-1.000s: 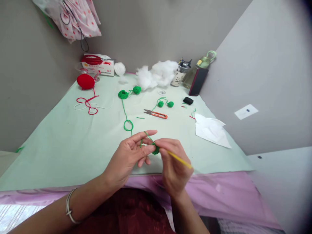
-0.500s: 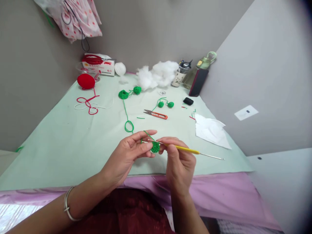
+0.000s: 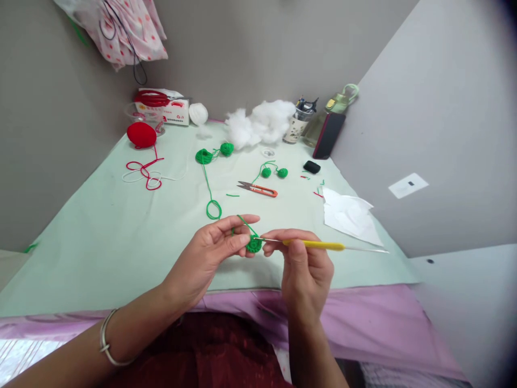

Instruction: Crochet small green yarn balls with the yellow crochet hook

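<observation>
Between the thumb and fingers of my left hand (image 3: 220, 240) is a small round green crochet piece (image 3: 254, 244). Green yarn (image 3: 247, 223) runs from it up over my raised left index finger. My right hand (image 3: 305, 264) grips a crochet hook (image 3: 319, 245) by its yellow handle, and the hook's thin metal tip touches the top edge of the piece. The hook's other metal end points to the right. A strand leads from a green yarn ball (image 3: 204, 157) to a loop (image 3: 214, 209) on the table just beyond my left hand.
Orange-handled thread snips (image 3: 258, 188) lie beyond my hands, near two small green crochet balls (image 3: 274, 173). White stuffing (image 3: 262, 124), a pen cup (image 3: 298, 125) and a phone (image 3: 329, 136) stand at the back. Red yarn (image 3: 141, 134) is at left, white paper (image 3: 351, 215) at right.
My right hand and the hook have shifted to the right, so the tip has drawn back from beyond the piece to its top edge. The hook now lies more level.
</observation>
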Motion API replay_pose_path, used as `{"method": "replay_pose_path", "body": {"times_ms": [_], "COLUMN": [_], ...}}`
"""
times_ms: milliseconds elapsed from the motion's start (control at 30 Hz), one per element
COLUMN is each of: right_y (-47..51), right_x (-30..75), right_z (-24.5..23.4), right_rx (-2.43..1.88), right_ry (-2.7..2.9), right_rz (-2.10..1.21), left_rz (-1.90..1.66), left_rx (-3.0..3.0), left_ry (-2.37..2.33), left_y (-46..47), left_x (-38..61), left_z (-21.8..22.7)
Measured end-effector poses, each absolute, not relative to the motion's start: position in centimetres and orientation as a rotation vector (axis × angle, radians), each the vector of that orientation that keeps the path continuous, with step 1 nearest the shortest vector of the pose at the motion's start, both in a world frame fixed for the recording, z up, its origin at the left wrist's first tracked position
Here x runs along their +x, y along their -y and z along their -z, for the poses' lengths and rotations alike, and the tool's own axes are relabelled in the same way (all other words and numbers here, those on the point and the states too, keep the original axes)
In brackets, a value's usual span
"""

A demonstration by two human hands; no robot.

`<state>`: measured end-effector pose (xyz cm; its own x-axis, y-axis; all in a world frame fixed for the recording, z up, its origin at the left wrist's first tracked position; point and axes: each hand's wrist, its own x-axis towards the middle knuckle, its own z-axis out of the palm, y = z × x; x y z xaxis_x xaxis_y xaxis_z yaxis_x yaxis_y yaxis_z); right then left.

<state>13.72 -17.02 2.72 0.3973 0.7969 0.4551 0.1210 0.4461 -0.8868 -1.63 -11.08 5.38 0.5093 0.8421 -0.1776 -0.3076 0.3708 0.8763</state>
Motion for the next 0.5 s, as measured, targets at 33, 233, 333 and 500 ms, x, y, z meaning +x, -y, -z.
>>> {"method": "replay_pose_path", "body": {"times_ms": [33, 233, 333, 500], "right_y": [17.2, 17.7, 17.8, 17.8], "right_x": [13.7, 13.4, 13.5, 13.4], "right_z": [-2.8, -3.2, -3.1, -1.5], "right_rx": [-1.067, -1.056, -1.052, -1.152], "right_ry": [1.124, 1.319, 1.385, 1.636], "right_rz": [-0.49, -0.226, -0.192, 0.174], "left_rz": [-0.824, -0.834, -0.865, -0.934], "left_rx": [0.931, 0.996, 1.026, 1.041], "left_ry": [-0.708, -0.719, -0.759, -0.819], "left_y": [11.1, 11.3, 11.5, 12.0], "left_x": [-1.7, -1.8, -1.6, -1.1], "left_z": [-5.3, -4.8, -4.6, -4.8]}}
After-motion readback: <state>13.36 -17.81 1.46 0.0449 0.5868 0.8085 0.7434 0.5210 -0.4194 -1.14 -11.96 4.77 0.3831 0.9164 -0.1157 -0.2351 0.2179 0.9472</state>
